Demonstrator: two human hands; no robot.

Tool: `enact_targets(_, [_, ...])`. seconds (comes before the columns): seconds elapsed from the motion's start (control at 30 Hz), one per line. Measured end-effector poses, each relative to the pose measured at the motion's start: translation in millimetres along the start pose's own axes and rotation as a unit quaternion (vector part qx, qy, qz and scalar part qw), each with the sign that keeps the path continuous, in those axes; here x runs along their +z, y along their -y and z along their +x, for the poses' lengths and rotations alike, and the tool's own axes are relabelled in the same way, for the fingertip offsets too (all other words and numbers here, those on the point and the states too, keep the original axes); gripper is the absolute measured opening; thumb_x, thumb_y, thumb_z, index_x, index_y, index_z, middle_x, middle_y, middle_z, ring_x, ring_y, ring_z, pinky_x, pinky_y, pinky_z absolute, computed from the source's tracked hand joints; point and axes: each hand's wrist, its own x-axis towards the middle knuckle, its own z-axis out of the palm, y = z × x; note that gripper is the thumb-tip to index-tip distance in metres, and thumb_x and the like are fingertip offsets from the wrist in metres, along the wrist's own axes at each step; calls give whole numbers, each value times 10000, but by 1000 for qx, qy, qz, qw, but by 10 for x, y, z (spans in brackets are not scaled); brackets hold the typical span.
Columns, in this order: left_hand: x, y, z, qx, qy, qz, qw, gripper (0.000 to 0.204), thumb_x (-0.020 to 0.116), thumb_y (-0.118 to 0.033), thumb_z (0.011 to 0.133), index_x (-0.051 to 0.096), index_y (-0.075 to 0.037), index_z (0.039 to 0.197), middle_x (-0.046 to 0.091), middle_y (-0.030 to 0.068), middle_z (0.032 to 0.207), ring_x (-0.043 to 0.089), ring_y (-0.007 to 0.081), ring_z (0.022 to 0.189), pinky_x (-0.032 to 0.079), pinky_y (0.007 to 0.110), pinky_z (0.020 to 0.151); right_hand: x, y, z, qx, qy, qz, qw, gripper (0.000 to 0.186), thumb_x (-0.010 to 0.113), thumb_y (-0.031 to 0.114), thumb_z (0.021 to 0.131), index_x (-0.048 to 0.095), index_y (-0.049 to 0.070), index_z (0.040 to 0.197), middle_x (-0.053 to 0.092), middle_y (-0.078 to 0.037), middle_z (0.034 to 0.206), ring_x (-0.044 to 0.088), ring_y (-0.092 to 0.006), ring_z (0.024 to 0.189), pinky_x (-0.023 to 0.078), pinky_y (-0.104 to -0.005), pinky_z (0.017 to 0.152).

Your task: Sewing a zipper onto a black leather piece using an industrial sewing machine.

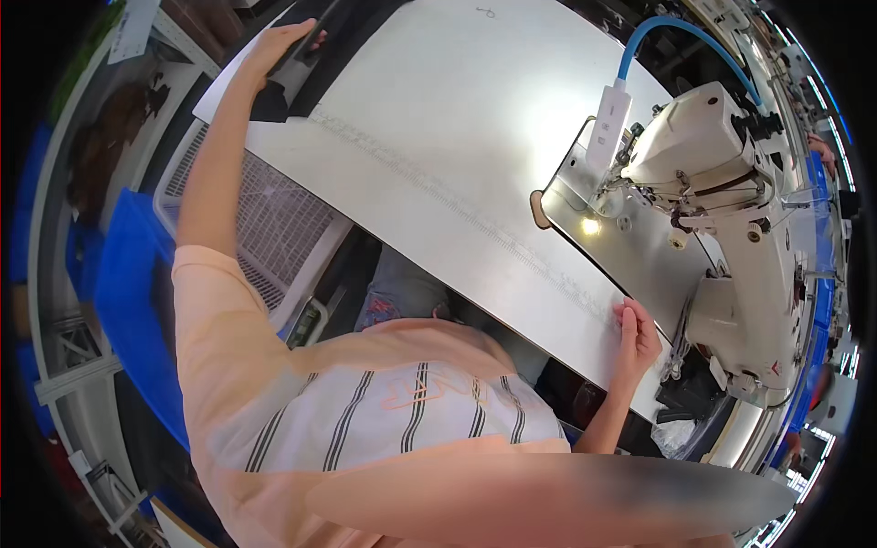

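At the far left end of the white table (438, 119), my left arm reaches out. My left hand (285, 46) is closed on the edge of a piece of black fabric (352, 41), thumb on one side and fingertips showing on the other. Part of the fabric hangs dark below the wrist. My right hand (642, 336) rests at the near right part of the table, beside the sewing machine (703, 146). Its fingers are curled in toward the thumb, and whatever may be between them is hidden.
A lit needle area (592, 226) and metal bed plate lie right of the table, with a blue hose (685, 23) arching above. A white plastic basket (279, 219) stands below the left table edge. Beyond it is a blue bin (132, 283). A printed ruler (438, 194) crosses the tabletop.
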Motion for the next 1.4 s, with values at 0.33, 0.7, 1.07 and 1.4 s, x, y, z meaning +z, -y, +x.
enact_targets(0.33, [1482,-632,-1958,429,118,445,777,509,611,-66,842,556,-95,1347,559,81,691,585,250,638,494,379,613,-9,93,18,-108,35,-33,993,237,706,82,857,676,29,1086,688,-108,943,654,-216,852,516,-305,767])
enact_targets(0.7, [2001,-851,-1644,549,127,374,737,426,629,-26,861,601,-72,1283,577,84,779,593,238,713,485,355,631,-3092,-531,-373,92,-285,-430,852,214,632,135,903,706,13,1061,717,-152,883,696,-221,826,512,-318,738])
enact_targets(1.07, [2070,-972,-2083,451,144,223,852,368,630,-21,896,635,-47,1263,509,65,774,504,169,698,417,295,645,-4529,-1900,-543,169,-419,60,890,165,671,161,859,694,10,922,688,-21,840,633,-130,712,482,-245,634])
enact_targets(1.4, [2502,-1221,-2562,548,143,60,822,526,752,-46,795,599,-82,1297,556,149,1286,558,290,1138,444,405,957,-2109,135,-373,45,-198,-129,971,345,645,108,833,619,-54,1137,672,-154,1066,681,-240,884,536,-342,776])
